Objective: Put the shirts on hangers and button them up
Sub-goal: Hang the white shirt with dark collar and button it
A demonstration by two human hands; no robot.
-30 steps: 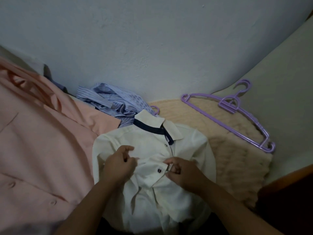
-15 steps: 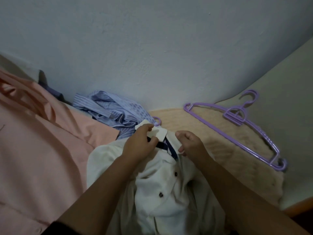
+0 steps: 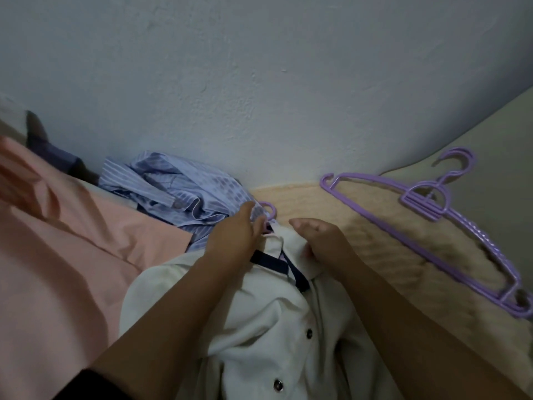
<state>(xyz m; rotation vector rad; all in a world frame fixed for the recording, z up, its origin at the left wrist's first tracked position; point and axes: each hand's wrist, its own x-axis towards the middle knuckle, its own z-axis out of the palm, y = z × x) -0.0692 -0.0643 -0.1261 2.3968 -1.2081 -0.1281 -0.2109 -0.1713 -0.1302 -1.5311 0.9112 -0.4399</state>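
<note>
I have both hands up at the collar [image 3: 284, 249] of the white shirt [image 3: 259, 321], which I read as tidying the neck around its hanger now that the placket looks closed. My left hand [image 3: 233, 241] lies on the left side of the collar, fingers fairly straight and reaching onto the small purple hook [image 3: 268, 210] that pokes out above the neckline; it seems to touch or steady the hook, not clench it, though the fingertips are partly hidden. My right hand [image 3: 320, 241] has its fingers curled and bunches the collar cloth on the right side, thumb pointing toward the hook. Holding both sides like this would let me centre the collar and keep the shirt from sliding off. Two dark buttons [image 3: 309, 334] show down the front. The shirt lies on the bed [image 3: 375, 255], near its middle, collar toward the wall [image 3: 259, 82]. A spare purple hanger [image 3: 427, 209] lies on the cream blanket toward the right edge, well apart from my hands, presumably waiting for the next garment. A crumpled blue striped shirt [image 3: 173, 192] sits against the wall just beyond my left hand, and a peach shirt [image 3: 63, 255] spreads over the left side. The light is dim.
</note>
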